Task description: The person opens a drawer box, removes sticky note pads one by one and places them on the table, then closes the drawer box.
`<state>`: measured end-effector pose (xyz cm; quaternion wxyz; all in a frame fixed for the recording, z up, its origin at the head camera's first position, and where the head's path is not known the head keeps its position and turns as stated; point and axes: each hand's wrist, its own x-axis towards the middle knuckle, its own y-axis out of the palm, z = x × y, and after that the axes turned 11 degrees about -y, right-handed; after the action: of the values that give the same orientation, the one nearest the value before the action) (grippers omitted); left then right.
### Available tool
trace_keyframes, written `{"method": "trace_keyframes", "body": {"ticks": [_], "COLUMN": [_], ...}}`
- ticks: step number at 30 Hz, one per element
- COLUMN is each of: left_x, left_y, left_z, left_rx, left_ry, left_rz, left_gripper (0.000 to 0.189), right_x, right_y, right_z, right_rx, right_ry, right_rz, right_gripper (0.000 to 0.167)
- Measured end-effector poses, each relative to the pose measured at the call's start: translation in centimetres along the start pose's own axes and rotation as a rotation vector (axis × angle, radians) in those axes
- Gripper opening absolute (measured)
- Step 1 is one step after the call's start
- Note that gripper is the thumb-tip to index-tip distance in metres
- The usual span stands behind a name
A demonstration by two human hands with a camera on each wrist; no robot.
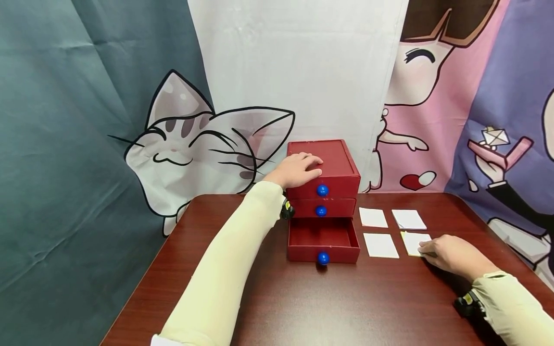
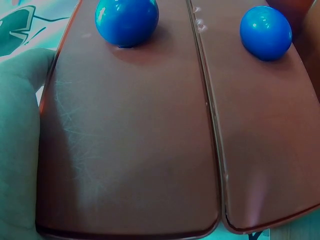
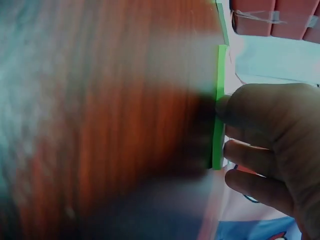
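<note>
My left hand [image 1: 298,169] rests on the left side of the top of a red drawer cabinet [image 1: 335,158], its fingers spread loosely. In the left wrist view, the thumb side of that hand lies along the cabinet edge beside a blue round knob [image 2: 126,20]. The bottom drawer [image 1: 320,235] is pulled out, and its inside shows bare. At the right, my right hand [image 1: 454,255] pinches the near right edge of a square note pad [image 1: 413,241] on the table. In the right wrist view the pad has a green side [image 3: 218,135], with the thumb against it.
Three more white square pads lie beside it: back left [image 1: 373,217], back right [image 1: 409,219] and front left [image 1: 381,245]. Everything stands on a dark red-brown wooden table [image 1: 346,298]. A cartoon-printed cloth [image 1: 303,57] hangs behind the table.
</note>
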<state>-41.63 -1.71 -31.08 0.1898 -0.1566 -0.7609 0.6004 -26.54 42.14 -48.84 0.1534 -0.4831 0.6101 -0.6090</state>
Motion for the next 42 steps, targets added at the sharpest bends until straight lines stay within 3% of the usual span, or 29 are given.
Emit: {"method": "trace_keyframes", "body": {"ticks": [9, 14, 17, 19, 22, 25, 28, 30, 34, 38, 42], "left_x": [0.1, 0.1, 0.0, -0.1, -0.2, -0.2, -0.2, -0.1, 0.1, 0.2, 0.1], "left_y": [0.0, 0.0, -0.1, -0.2, -0.3, -0.3, -0.3, -0.3, -0.3, -0.1, -0.1], "left_z": [0.0, -0.1, -0.1, -0.2, -0.2, -0.3, -0.3, -0.2, -0.1, 0.0, -0.1], "left_rx": [-0.012, -0.011, -0.012, -0.012, -0.017, -0.022, -0.024, -0.020, -0.006, 0.002, -0.013], "left_ry": [-0.001, 0.001, 0.001, 0.000, -0.002, -0.002, -0.001, -0.002, -0.016, -0.023, -0.016], "left_rz": [0.001, -0.004, -0.007, -0.008, -0.007, -0.006, -0.002, 0.002, 0.014, 0.019, 0.012], "left_gripper": [0.048, 0.048, 0.048, 0.048, 0.048, 0.048, 0.048, 0.048, 0.049, 0.049, 0.050], "right_x": [-0.6, 1.4, 3.7, 5.6, 8.8, 12.0, 14.6, 15.9, 17.6, 18.5, 19.1], "right_y": [0.0, -1.5, -2.1, -2.1, -2.1, -2.1, -1.9, -1.5, -0.1, 1.5, 2.7], "right_z": [-0.8, 1.0, 2.7, 4.0, 6.3, 8.6, 10.7, 12.0, 13.9, 15.1, 15.6], "right_rx": [0.035, -0.011, -0.101, -0.150, -0.179, -0.150, -0.097, -0.056, -0.012, -0.020, -0.046], "right_ry": [-0.016, 0.163, 0.221, 0.197, 0.098, -0.051, -0.188, -0.251, -0.301, -0.310, -0.302], "right_rz": [0.003, 0.051, -0.070, -0.202, -0.369, -0.471, -0.513, -0.496, -0.363, -0.225, -0.156], "right_gripper": [0.025, 0.012, 0.017, 0.021, 0.034, 0.035, 0.029, 0.028, 0.023, 0.029, 0.032]}}
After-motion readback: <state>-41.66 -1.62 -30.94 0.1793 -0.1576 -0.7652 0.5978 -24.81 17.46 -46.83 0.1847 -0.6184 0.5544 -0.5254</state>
